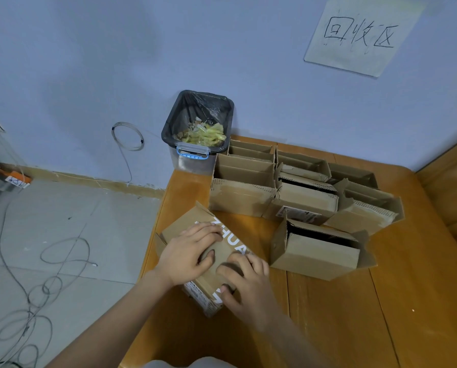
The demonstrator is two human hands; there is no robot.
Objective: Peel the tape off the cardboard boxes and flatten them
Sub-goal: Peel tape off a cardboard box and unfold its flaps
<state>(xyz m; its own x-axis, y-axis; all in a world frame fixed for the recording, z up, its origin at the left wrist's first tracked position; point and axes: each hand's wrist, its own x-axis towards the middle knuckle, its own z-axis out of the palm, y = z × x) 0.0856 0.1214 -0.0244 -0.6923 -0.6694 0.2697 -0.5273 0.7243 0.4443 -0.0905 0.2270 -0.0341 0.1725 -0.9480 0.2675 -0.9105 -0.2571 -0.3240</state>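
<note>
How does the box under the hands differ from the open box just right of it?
The box under the hands carries white lettering; the open box looks plain. Both hands, left hand and right hand, rest on the first; nothing touches the second, whose dark inside shows. Both are brown cardboard on the wooden table.

Bare orange wooden table lies open at the near right; a cluster of opened brown cardboard boxes blocks its far side, a black-lined bin beyond.

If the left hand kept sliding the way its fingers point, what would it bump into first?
Probably the open box to its right. The left hand lies on the printed box, fingers pointing right and slightly away. Depth is unclear.
</note>
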